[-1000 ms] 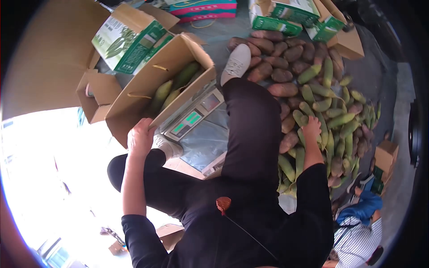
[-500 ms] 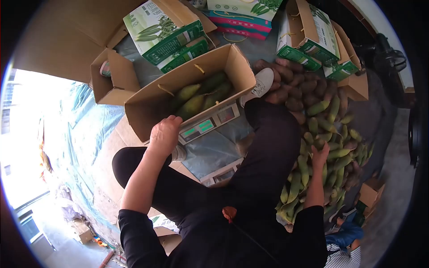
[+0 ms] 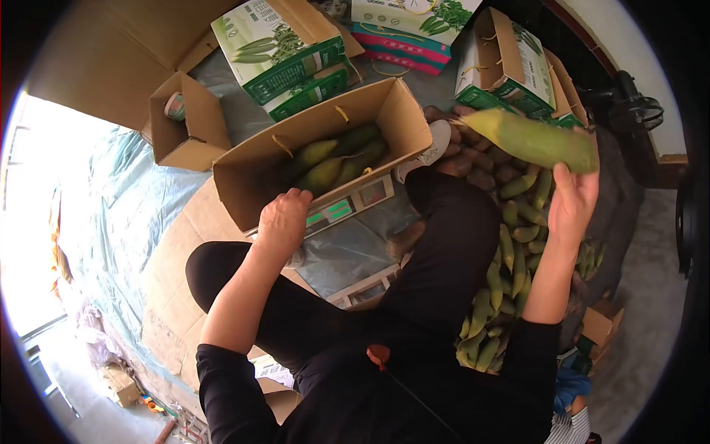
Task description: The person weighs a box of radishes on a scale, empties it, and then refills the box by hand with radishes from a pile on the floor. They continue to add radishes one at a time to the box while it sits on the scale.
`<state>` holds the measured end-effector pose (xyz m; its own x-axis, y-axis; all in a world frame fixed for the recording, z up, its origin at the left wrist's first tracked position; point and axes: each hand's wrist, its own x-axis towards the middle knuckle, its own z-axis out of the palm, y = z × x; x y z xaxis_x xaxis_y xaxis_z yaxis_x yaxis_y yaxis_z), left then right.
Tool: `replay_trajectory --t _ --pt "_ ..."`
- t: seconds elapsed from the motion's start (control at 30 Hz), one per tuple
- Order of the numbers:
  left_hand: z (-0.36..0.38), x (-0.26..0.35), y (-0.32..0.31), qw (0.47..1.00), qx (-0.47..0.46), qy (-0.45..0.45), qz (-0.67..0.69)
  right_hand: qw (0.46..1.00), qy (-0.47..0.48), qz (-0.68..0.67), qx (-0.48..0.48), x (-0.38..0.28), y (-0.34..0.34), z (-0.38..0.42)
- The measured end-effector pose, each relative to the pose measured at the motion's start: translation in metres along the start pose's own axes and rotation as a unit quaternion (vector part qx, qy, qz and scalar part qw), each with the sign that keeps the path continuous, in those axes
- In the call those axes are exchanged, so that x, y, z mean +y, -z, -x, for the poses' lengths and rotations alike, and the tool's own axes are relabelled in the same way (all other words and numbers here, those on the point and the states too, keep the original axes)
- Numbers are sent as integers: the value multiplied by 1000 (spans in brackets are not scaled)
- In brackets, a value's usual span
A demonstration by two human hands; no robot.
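In my right hand [image 3: 575, 198] is a long green radish [image 3: 529, 140], raised at the right with its thin pale tip pointing left. My left hand [image 3: 283, 222] is closed on the near rim of an open cardboard box [image 3: 399, 122] with yellow cord handles. Several green radishes [image 3: 323, 174] lie inside this box. It sits on a scale [image 3: 373, 194] whose green display shows just beside my left hand. Below my right hand spreads a large pile of green radishes [image 3: 510, 266], with brownish, darker ones [image 3: 481, 159] at its far end.
Printed green-and-white cartons [image 3: 277, 55] stand at the back, with more cartons [image 3: 510, 70] at the back right. A small open box [image 3: 194, 122] holding a roll of tape is at the left. A black fan [image 3: 636, 103] stands far right. Another person's striped clothing [image 3: 569, 428] shows at bottom right.
My right hand has come up from the pile with a green radish in it. My left hand stays on the box rim. The view has shifted slightly.
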<state>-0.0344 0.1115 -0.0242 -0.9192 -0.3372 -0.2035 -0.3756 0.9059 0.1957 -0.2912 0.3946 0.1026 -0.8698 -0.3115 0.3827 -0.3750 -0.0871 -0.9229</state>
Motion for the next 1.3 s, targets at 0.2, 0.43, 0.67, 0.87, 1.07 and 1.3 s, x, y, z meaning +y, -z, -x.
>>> replay_trajectory --t 0.2,0.43,0.67,0.87,1.07,1.3 --pt "0 2 1 1000 1 -7 -8 966 67 -19 -250 -14 -100 -14" --pt "3 2 1 997 5 -14 -80 862 171 270 -393 19 -215 12" --pt "1 15 11 998 29 -42 -28 868 -1 172 -467 26 -250 48" --pt "-1 11 5 998 27 -34 -34 931 32 64 -357 0 -131 37" --pt "-2 4 0 994 58 -71 53 941 -293 99 -141 57 76 71" --pt "-10 -8 -14 994 41 -33 99 761 -391 518 -9 168 299 269"
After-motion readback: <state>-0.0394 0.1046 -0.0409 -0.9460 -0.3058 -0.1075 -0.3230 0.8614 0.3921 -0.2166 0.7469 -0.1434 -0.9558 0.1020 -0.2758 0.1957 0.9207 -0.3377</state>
